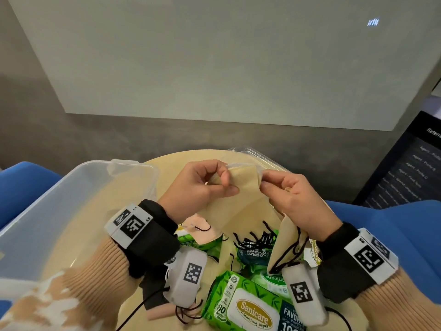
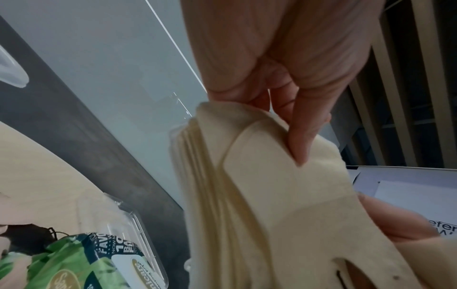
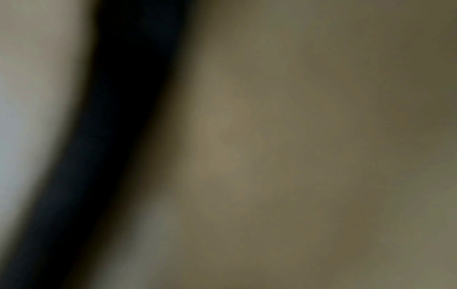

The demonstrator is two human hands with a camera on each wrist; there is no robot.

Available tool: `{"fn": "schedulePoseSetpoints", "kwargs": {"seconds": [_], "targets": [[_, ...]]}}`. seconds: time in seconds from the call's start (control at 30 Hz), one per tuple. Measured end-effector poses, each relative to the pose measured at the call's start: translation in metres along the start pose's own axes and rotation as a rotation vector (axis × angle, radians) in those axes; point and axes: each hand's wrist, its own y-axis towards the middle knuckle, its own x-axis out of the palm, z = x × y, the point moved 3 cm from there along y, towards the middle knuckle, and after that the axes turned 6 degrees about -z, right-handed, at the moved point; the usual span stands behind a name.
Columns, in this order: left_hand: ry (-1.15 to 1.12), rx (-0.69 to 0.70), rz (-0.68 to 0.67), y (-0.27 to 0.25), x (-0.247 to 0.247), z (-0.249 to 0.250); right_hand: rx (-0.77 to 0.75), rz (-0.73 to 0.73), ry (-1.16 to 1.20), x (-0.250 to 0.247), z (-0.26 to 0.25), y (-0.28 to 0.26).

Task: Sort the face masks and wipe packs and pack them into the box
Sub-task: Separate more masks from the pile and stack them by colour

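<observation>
Both hands are up over a round, pale wood table (image 1: 143, 168). The left hand (image 1: 198, 185) pinches the top edge of a cream face mask (image 1: 241, 199) with its thumb and fingers. The right hand (image 1: 296, 199) pinches the same top edge, just to the right. The mask hangs down between the two hands, above the table. In the left wrist view, the mask (image 2: 272, 195) looks like a bunch of thin cream layers held together, so it may be more than one mask. I cannot tell for sure. A finger (image 2: 299, 133) presses on its front.

Black ear loops (image 1: 260, 235) dangle from the bottom of the mask. More cream cloth with a black loop (image 1: 286, 247) hangs under the right hand.

On the near part of the table lie green wipe packs. The biggest wipe pack (image 1: 248, 304) is nearest and says "Sanicare". Another wipe pack (image 1: 272, 275) lies just behind it. A pink face mask (image 1: 200, 230) lies on the packs, under the left wrist.

The clear plastic box (image 1: 57, 211) stands on the left side of the table. Its clear lid (image 1: 257, 156) lies at the far edge, behind the hands.

The right wrist view is just a dark blur.
</observation>
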Motion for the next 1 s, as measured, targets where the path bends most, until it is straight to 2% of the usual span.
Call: {"fn": "schedulePoseSetpoints", "kwargs": {"seconds": [0.27, 0.5, 0.77, 1.0], "targets": [[0.031, 0.049, 0.067, 0.001, 0.000, -0.002, 0.005, -0.003, 0.177, 0.002, 0.001, 0.000], [0.118, 0.130, 0.125, 0.001, 0.001, 0.008, -0.005, -0.002, 0.196, 0.002, -0.002, 0.001], [0.164, 0.106, 0.138, 0.002, 0.002, 0.006, 0.009, -0.002, 0.226, 0.000, -0.008, 0.002], [0.244, 0.147, 0.115, 0.006, 0.003, 0.006, 0.068, 0.077, 0.148, -0.004, 0.000, 0.006]]}}
